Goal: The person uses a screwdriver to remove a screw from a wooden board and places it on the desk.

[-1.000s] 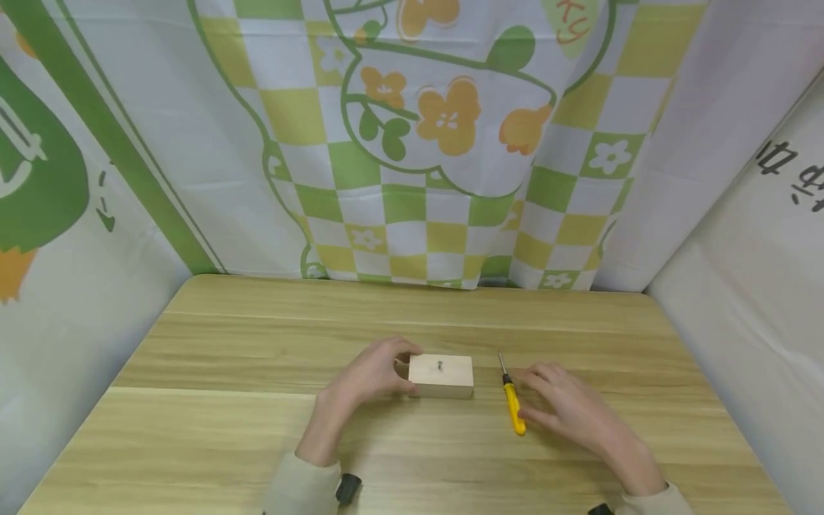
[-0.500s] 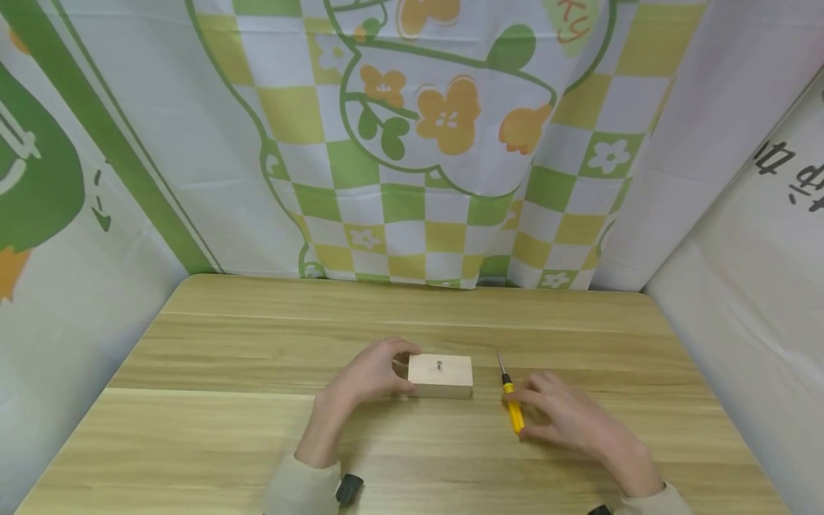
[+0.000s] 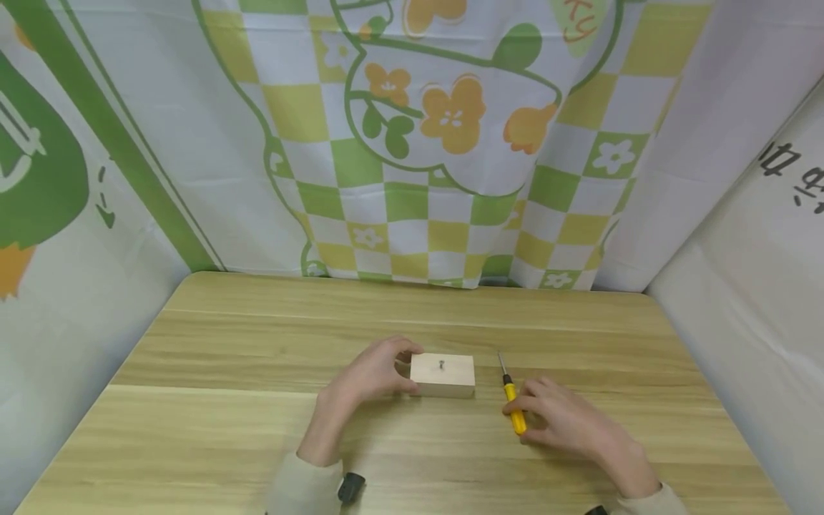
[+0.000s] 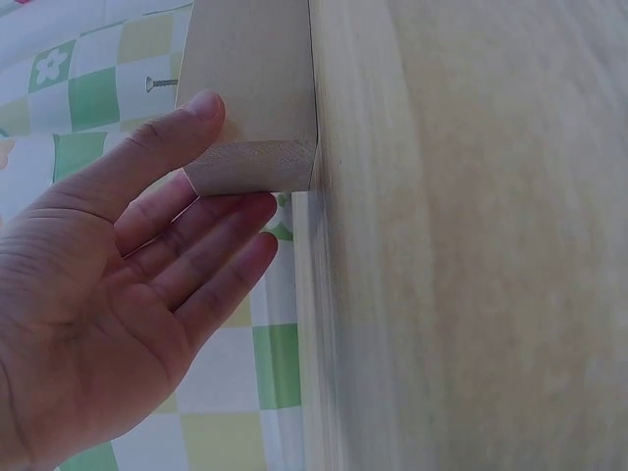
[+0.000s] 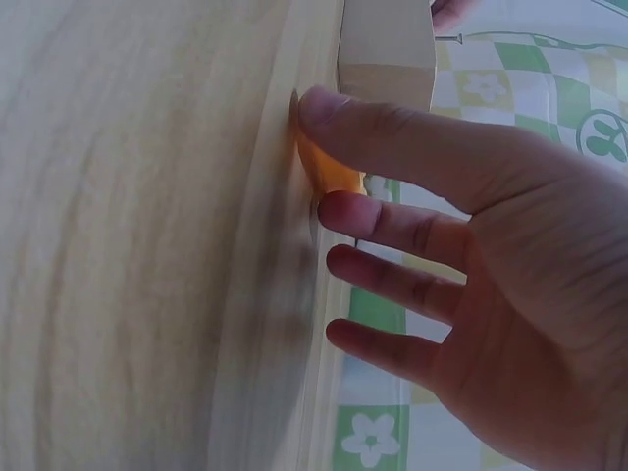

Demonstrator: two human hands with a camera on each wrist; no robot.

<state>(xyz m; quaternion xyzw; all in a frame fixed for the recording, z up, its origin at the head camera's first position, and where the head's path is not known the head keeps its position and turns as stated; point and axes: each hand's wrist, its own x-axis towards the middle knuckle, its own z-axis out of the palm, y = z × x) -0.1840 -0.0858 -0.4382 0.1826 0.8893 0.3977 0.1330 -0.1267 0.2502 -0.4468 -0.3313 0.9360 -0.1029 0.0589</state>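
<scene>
A pale wooden block [image 3: 444,370] lies flat on the table, left of a screwdriver. From its top stands a small screw [image 3: 441,364], whose head and thread show in the left wrist view [image 4: 162,84]. My left hand [image 3: 368,373] holds the block's left end, thumb on the near side and fingers on the far side. The screwdriver [image 3: 513,400], with a yellow handle and dark collar, lies with its shaft pointing away. My right hand [image 3: 566,418] has thumb and index finger around its handle [image 5: 329,169]; the other fingers are spread beside it in the right wrist view.
The wood-grain table [image 3: 257,343] carries the block and screwdriver. Behind it hangs a green and yellow checked curtain [image 3: 444,214]. White printed sheets [image 3: 759,286] close off both sides.
My right hand has moved in from the screwdriver's right side, and its thumb and index finger now meet the handle. The left hand keeps its hold on the block.
</scene>
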